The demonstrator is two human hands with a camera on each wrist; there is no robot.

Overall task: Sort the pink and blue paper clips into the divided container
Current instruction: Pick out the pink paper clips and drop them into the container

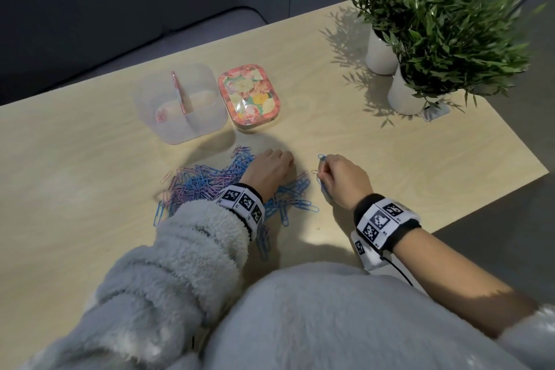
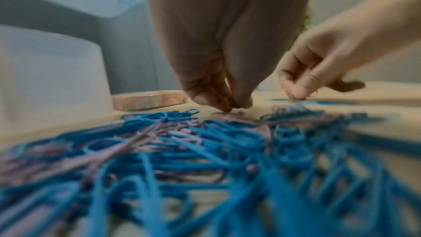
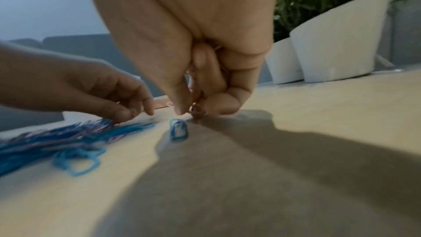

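Note:
A mixed pile of pink and blue paper clips (image 1: 210, 186) (image 2: 205, 150) lies on the table in front of me. My left hand (image 1: 271, 167) (image 2: 230, 105) reaches over the pile, and its bunched fingertips pinch at a pink clip (image 2: 225, 114) on the far edge. Just right of the pile, my right hand (image 1: 322, 171) (image 3: 193, 113) is curled and pinches a pink clip (image 3: 196, 108) at the tabletop. One blue clip (image 3: 178, 130) lies on the table under that hand. The translucent divided container (image 1: 192, 126) stands behind the pile, with a few pink clips (image 1: 160, 117) in its left compartment.
A floral tin (image 1: 249, 96) sits right of the container. Two potted plants in white pots (image 1: 381, 54) stand at the far right corner. The table's right edge (image 1: 510, 141) runs diagonally beside my right arm. A grey sofa lies beyond the far edge.

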